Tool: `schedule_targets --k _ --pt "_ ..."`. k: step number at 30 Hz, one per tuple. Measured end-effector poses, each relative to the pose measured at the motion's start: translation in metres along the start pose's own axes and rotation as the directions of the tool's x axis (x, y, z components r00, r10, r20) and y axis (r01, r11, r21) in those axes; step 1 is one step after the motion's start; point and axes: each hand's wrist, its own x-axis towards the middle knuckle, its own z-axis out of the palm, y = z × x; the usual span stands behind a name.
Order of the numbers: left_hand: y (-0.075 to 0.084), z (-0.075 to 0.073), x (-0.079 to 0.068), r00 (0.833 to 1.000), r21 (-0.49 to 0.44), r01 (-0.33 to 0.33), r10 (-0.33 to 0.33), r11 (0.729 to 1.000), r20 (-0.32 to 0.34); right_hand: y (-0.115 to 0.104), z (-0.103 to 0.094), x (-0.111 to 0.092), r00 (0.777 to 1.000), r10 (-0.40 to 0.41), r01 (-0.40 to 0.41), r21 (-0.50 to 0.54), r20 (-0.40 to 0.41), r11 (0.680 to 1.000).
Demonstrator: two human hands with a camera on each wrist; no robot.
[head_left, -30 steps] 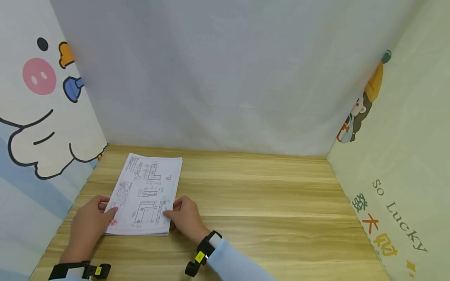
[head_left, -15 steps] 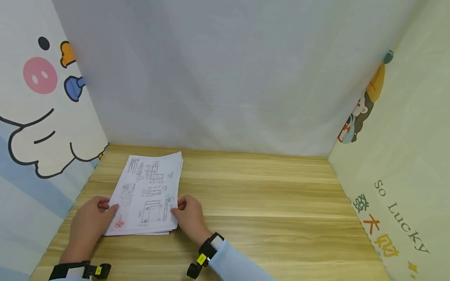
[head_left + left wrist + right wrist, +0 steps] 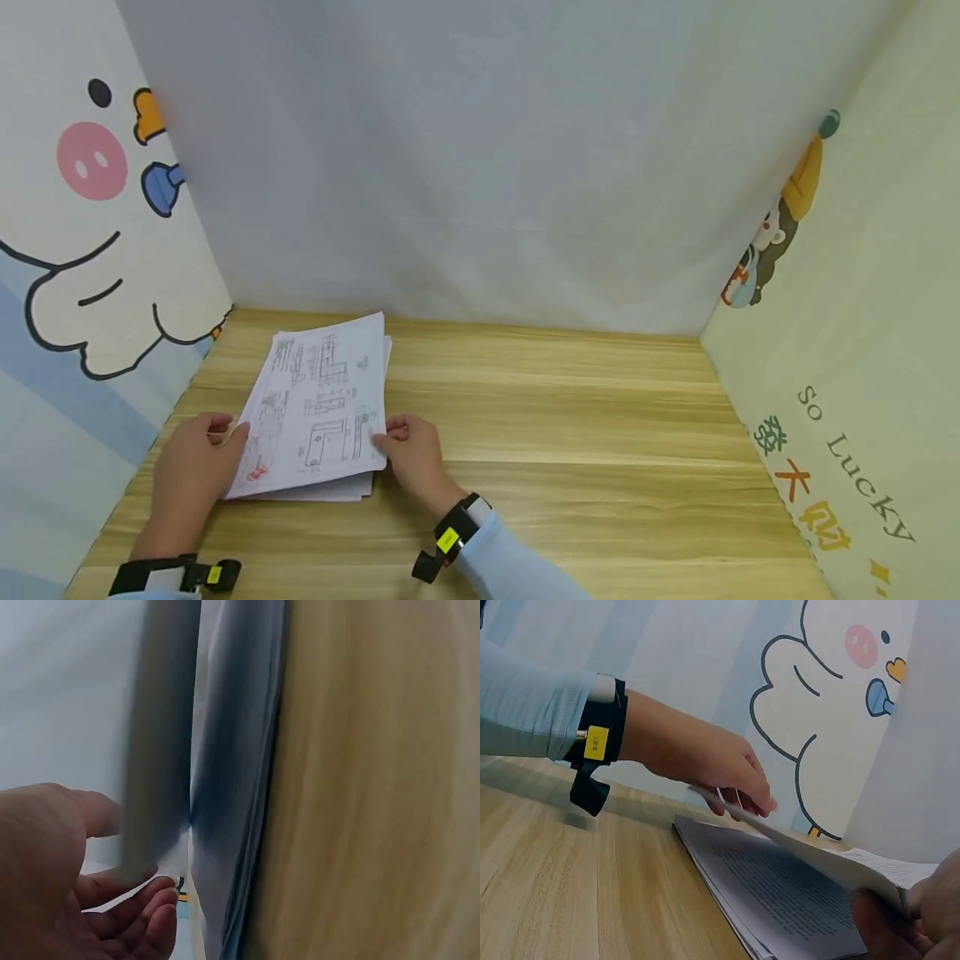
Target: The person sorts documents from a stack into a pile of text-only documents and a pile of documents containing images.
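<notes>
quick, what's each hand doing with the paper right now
Left hand: pinches the top sheet at its left edge.
Right hand: pinches the same sheet's right edge, raised off the paper stack.

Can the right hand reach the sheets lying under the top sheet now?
Probably yes: both the right hand and left hand hold the top sheet raised off the stack, leaving a gap.

Matt white paper sheets on a smooth wood-grain tabletop, soft cloth backdrop.
</notes>
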Motion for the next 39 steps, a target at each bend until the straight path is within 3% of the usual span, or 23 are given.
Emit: schedule_targets --k 7,15,20,26,32,39 --pt "0.004 -0.001 -0.004 1.000 -0.150 -0.001 0.005 0.989 0.028 -0.002 -0.008 0.000 1.000 0.012 -0.014 0.055 0.024 0.998" --pt "0.010 0.001 -0.010 0.992 -0.398 0.082 -0.038 0.914 0.117 0.002 -0.027 0.000 0.997 -0.063 0.059 0.082 0.045 0.995" --pt "0.020 0.009 -0.016 0.993 -0.448 0.026 0.027 0.894 0.112 0.002 -0.044 -0.002 0.997 -0.067 0.064 0.087 0.029 0.994" --pt "0.033 0.021 -0.023 0.985 -0.509 -0.003 0.090 0.861 0.147 0.000 -0.064 0.000 1.000 0.008 -0.005 0.144 -0.016 0.990" --pt "0.048 0.033 -0.029 0.980 -0.590 0.009 0.111 0.808 0.168 0.004 -0.086 0.003 0.997 0.036 -0.029 0.114 -0.064 0.993" --pt "0.075 0.054 -0.037 0.959 -0.681 0.028 0.172 0.731 0.224 0.012 -0.122 -0.003 0.991 0.038 -0.031 0.058 -0.131 0.998"
